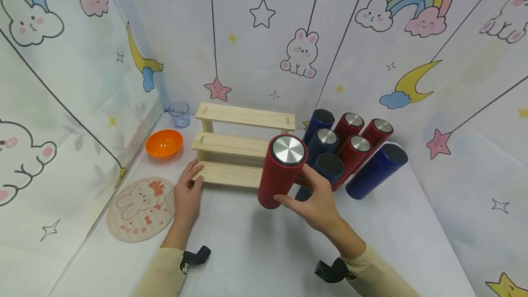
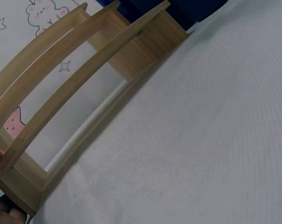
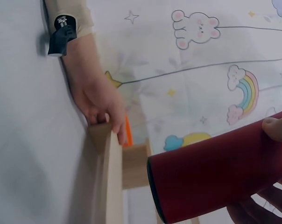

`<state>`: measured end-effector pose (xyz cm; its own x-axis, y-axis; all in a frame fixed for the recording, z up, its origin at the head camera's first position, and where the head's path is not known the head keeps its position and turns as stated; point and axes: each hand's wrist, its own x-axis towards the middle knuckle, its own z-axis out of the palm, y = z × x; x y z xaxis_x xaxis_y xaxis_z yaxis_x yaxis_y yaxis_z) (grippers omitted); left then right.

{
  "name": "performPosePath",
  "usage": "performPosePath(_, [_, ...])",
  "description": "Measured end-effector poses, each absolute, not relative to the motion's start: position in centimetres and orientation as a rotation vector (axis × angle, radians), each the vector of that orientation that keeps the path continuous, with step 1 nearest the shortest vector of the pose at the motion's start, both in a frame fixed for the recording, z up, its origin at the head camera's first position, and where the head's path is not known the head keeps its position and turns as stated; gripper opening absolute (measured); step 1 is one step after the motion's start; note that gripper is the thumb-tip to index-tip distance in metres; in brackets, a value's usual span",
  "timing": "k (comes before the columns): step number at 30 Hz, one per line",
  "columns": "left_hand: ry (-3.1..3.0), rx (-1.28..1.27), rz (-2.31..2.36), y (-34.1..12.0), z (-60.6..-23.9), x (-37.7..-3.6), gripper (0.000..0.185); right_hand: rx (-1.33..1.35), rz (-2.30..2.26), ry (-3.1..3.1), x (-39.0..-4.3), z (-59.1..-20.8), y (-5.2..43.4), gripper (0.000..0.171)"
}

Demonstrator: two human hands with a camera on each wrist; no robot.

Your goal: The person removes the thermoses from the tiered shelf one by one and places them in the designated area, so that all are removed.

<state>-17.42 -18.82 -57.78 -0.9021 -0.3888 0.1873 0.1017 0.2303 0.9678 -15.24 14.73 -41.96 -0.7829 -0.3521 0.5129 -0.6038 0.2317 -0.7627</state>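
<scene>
My right hand [image 1: 319, 203] grips a red thermos flask [image 1: 272, 184] with a brushed silver lid, thumb on the near side. The flask is held up in front of the right part of a three-tier wooden shelf [image 1: 228, 174], hiding some of it. In the right wrist view the flask [image 3: 211, 172] shows its dark-rimmed base, apart from the shelf. My left hand [image 1: 187, 196] holds the left end of the lowest tier, thumb and fingers around its edge. The left wrist view shows the shelf [image 2: 71, 93] standing on the white cloth, with only a sliver of that hand.
Right of the shelf stand several red and blue flasks [image 1: 358, 149] close together, with a blue flask [image 1: 375, 171] at their right side. An orange bowl [image 1: 164, 144], a clear blue glass [image 1: 179, 114] and a round rabbit-print mat [image 1: 142, 210] lie left. Printed cloth walls [image 1: 255, 54] enclose the table.
</scene>
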Motion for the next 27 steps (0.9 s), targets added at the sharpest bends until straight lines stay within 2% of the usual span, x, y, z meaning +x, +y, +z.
performPosePath(17, [-2.117,0.268,-1.695,-19.0,-57.3,-17.8,0.034,0.765,1.628,-2.266,-12.8,-43.9,19.5,0.072])
performPosePath(27, [-2.081,0.236,-1.749,-18.9,-57.7,-17.7,0.034,0.528,1.616,-2.289,-10.3,-44.3,23.8,0.077])
